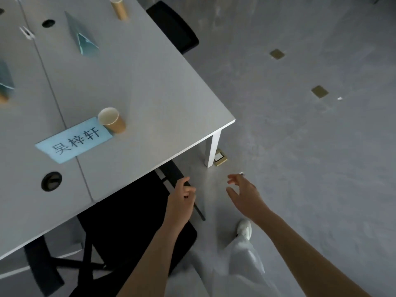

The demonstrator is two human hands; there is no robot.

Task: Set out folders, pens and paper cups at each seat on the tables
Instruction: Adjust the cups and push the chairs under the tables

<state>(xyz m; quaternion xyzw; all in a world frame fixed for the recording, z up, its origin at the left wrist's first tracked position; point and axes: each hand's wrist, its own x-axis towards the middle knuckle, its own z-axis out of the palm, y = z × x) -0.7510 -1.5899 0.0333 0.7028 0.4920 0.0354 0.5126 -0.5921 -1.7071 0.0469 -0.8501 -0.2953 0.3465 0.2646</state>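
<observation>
Looking down from the head camera at a grey table near its right corner. Standing close to the near edge: a brown paper cup, upright, touching the end of a blue name card with black writing. Standing far back by the far edge: a second paper cup, also upright. Lying between the two cups, more to the left: a folded teal name card. Showing at the left edge: part of another teal card, blurry. Sitting in the tabletop: two round black cable holes.

Reaching low, below the near edge: the left hand, fingers curled around the top of a black chair tucked under the table. Hanging in the air just beside it: the right hand, fingers spread loose and holding nothing. Standing on the grey floor: a white shoe. Waiting at the far right edge: another black chair.
</observation>
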